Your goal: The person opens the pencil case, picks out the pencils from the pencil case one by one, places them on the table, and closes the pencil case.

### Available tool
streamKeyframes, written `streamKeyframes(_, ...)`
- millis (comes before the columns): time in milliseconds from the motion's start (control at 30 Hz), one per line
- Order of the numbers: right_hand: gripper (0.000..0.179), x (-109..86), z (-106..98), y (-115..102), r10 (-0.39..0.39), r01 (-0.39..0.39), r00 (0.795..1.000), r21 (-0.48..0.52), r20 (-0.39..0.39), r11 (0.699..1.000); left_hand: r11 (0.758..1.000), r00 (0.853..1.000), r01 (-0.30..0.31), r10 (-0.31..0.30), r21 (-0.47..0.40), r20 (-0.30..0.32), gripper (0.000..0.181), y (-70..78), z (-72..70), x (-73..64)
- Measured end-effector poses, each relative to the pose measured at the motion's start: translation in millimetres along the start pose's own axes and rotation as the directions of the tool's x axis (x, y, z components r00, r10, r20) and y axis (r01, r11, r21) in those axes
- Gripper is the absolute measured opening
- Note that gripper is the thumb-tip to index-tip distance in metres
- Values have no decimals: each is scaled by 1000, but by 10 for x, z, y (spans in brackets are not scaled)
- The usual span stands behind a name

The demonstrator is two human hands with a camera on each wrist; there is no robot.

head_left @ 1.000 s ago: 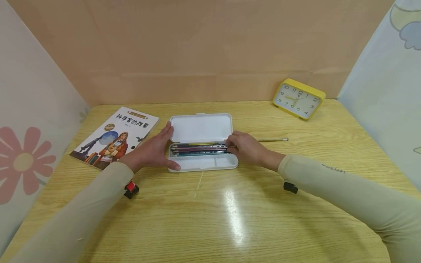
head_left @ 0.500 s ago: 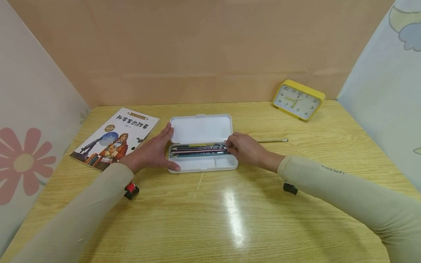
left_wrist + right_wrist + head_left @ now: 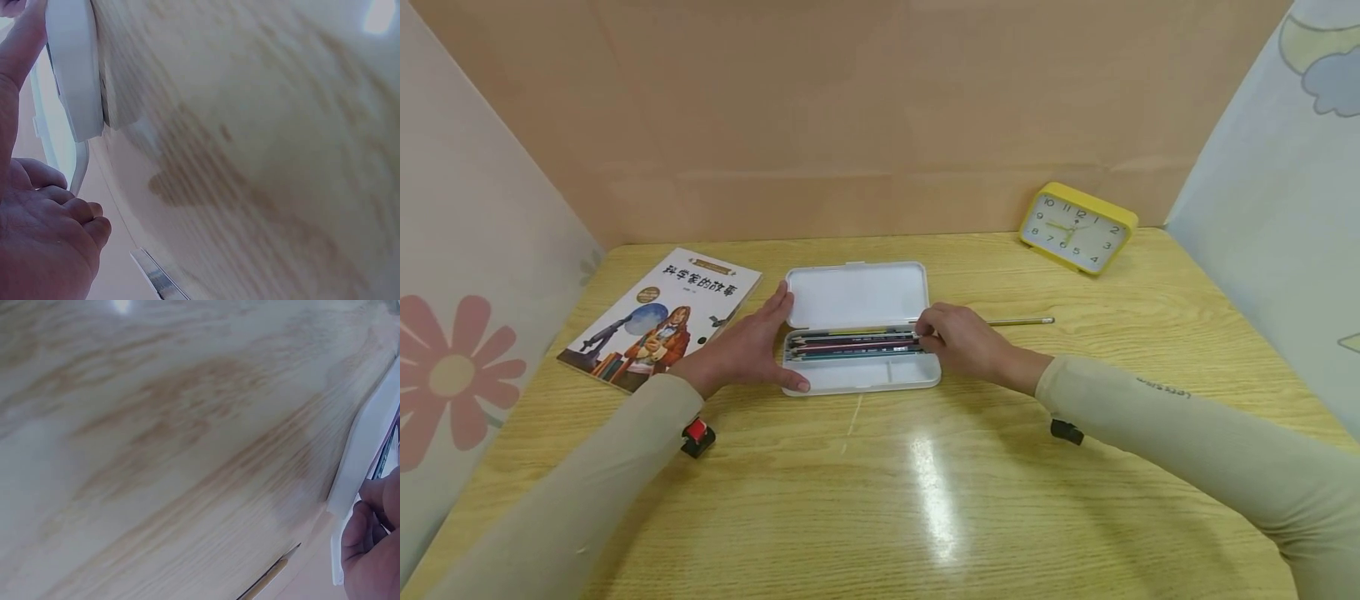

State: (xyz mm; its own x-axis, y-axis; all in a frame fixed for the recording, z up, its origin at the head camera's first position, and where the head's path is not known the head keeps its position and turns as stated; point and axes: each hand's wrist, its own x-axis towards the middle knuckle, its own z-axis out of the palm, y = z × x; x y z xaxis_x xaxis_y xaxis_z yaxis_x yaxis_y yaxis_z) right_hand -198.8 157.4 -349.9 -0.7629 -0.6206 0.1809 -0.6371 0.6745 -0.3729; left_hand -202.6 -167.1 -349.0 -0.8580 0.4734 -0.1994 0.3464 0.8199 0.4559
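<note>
A white pencil case (image 3: 862, 385) lies with its lid folded back on the table. Several pencils (image 3: 857, 342) lie lengthwise in its rear compartment. My left hand (image 3: 741, 346) is spread at the case's left end, with the thumb over the front corner and the other fingers along the lid's edge. In the left wrist view those fingers (image 3: 81, 212) bend loosely beside the lid. My right hand (image 3: 958, 337) reaches over the right end, its bent fingers pinching the pencils' ends, partly hidden. A loose gold pencil (image 3: 1022, 322) lies on the table behind that hand.
A book (image 3: 662, 321) with an illustrated cover lies to the left of the case. At the back right stands a yellow alarm clock (image 3: 1077, 229). Walls close off the wooden table (image 3: 880, 483) at the back and both sides.
The pencils in the case have shifted slightly under my right fingers and lie a little more evenly side by side. Both hands keep nearly the same places.
</note>
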Motion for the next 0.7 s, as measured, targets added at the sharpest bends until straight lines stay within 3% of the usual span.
streamKeyframes(200, 13, -51, -15, 7, -38, 38, 999, -18, -9, 999, 1000, 1000, -4, 4, -3, -4, 140, 1, 2, 1)
streamKeyframes(433, 11, -155, -26, 63, -101, 105, 989, 35, -111, 994, 1000, 1000, -2, 2, 7, 0, 139, 4, 2, -3)
streamKeyframes(700, 8, -290, -66, 193, -93, 103, 980, 49, -176, 993, 1000, 1000, -5, 5, 11, -3, 138, 4, 0, -12)
